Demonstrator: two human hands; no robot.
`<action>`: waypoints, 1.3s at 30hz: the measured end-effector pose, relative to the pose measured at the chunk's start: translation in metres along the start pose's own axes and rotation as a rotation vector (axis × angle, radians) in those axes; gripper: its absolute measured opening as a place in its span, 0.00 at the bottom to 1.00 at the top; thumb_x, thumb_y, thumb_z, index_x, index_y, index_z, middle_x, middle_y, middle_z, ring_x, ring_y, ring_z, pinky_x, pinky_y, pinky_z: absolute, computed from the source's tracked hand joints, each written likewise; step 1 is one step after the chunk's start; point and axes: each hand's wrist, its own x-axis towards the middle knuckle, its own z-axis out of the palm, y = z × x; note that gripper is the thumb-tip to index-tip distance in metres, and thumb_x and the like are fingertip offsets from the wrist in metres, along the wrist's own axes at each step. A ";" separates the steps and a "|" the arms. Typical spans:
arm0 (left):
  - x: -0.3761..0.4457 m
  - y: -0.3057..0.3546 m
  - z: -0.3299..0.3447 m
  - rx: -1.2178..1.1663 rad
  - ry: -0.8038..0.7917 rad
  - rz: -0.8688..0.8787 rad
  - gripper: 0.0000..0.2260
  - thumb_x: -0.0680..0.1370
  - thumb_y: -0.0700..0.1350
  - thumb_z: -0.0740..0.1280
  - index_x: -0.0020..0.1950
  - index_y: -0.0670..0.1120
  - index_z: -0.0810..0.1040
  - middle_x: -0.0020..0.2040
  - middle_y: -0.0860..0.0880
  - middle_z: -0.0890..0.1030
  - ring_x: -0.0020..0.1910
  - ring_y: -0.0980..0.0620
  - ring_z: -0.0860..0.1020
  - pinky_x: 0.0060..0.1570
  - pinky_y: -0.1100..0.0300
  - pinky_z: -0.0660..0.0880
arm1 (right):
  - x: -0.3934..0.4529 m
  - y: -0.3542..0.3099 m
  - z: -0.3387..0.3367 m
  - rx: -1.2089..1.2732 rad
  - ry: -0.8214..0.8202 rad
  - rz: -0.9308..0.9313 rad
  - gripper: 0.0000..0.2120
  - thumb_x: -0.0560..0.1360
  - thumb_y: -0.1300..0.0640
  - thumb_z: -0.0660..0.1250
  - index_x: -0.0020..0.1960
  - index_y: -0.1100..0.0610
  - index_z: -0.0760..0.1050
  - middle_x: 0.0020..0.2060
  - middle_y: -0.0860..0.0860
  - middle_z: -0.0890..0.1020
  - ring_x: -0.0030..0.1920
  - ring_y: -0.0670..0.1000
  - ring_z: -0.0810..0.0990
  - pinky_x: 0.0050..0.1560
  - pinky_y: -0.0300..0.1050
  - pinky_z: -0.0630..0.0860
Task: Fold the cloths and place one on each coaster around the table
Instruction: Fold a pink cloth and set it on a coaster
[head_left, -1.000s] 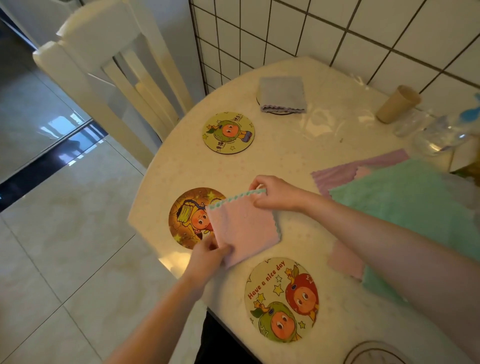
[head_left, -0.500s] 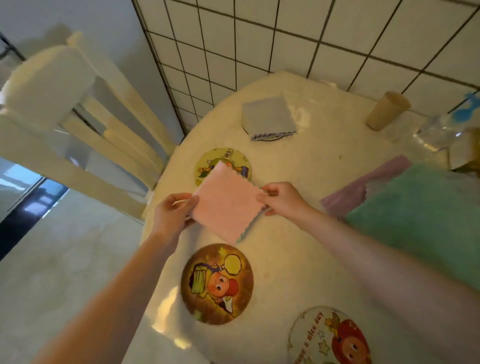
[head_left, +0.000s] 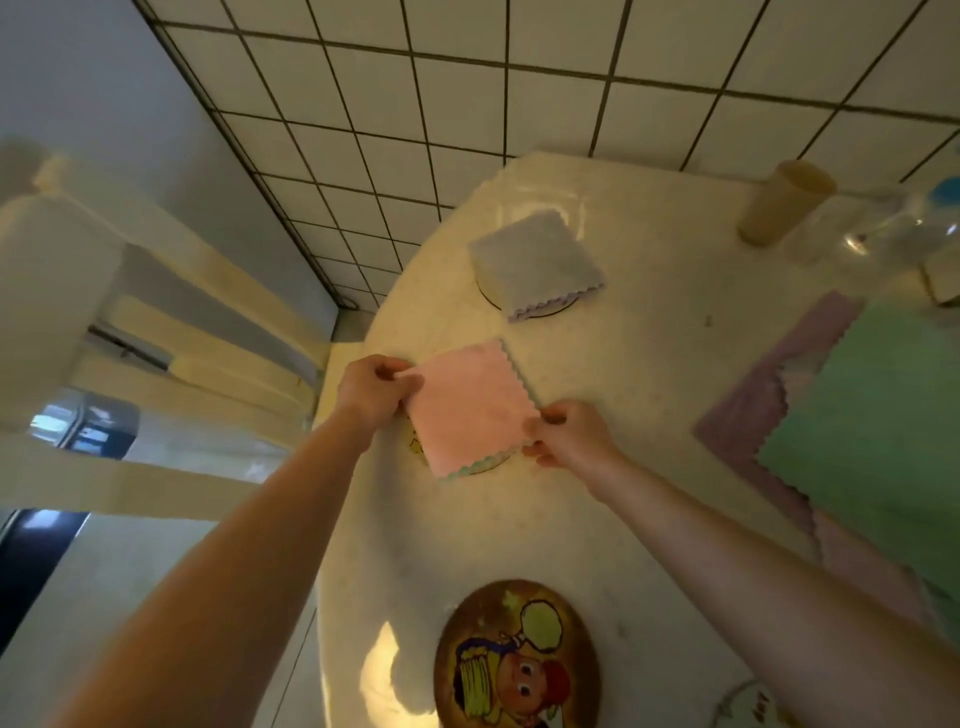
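Observation:
A folded pink cloth (head_left: 470, 408) lies over a round coaster (head_left: 491, 464) near the table's left edge; only slivers of that coaster show beneath it. My left hand (head_left: 371, 392) pinches the cloth's far left corner and my right hand (head_left: 571, 434) pinches its near right corner. Further back, a folded grey cloth (head_left: 535, 265) rests on another coaster (head_left: 540, 310). A brown cartoon coaster (head_left: 517, 657) lies bare close to me. Unfolded green (head_left: 872, 426), purple (head_left: 748, 410) and pink (head_left: 857, 556) cloths are piled at the right.
The round cream table (head_left: 649, 364) stands against a tiled wall. A beige cup (head_left: 782, 202) and a clear bottle with a blue cap (head_left: 893, 228) stand at the back right. A white chair (head_left: 156, 312) is close to the table's left side.
Both hands lifted the folded pink cloth from between the near coasters, carried it away from me, and now hold it down over the yellow-green coaster, which is almost hidden. The view has tilted upward.

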 end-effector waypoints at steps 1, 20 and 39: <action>0.002 -0.001 0.002 0.047 0.019 0.019 0.08 0.70 0.45 0.77 0.41 0.51 0.78 0.48 0.45 0.82 0.48 0.45 0.80 0.54 0.48 0.79 | 0.002 0.001 0.000 -0.042 0.011 -0.013 0.05 0.74 0.61 0.67 0.41 0.55 0.74 0.38 0.55 0.81 0.33 0.51 0.82 0.37 0.47 0.80; -0.032 0.008 0.024 0.842 0.201 0.513 0.15 0.80 0.41 0.61 0.66 0.45 0.74 0.65 0.44 0.71 0.64 0.42 0.68 0.57 0.47 0.71 | -0.011 0.015 -0.039 -0.625 0.212 -0.294 0.07 0.74 0.58 0.64 0.51 0.56 0.76 0.47 0.53 0.82 0.48 0.55 0.80 0.48 0.45 0.76; -0.242 0.011 0.307 0.973 -0.322 1.122 0.19 0.74 0.41 0.57 0.63 0.43 0.77 0.59 0.44 0.79 0.55 0.40 0.77 0.51 0.50 0.77 | -0.120 0.168 -0.347 -1.166 0.289 -0.596 0.12 0.63 0.57 0.75 0.43 0.55 0.75 0.39 0.52 0.77 0.43 0.57 0.78 0.34 0.49 0.77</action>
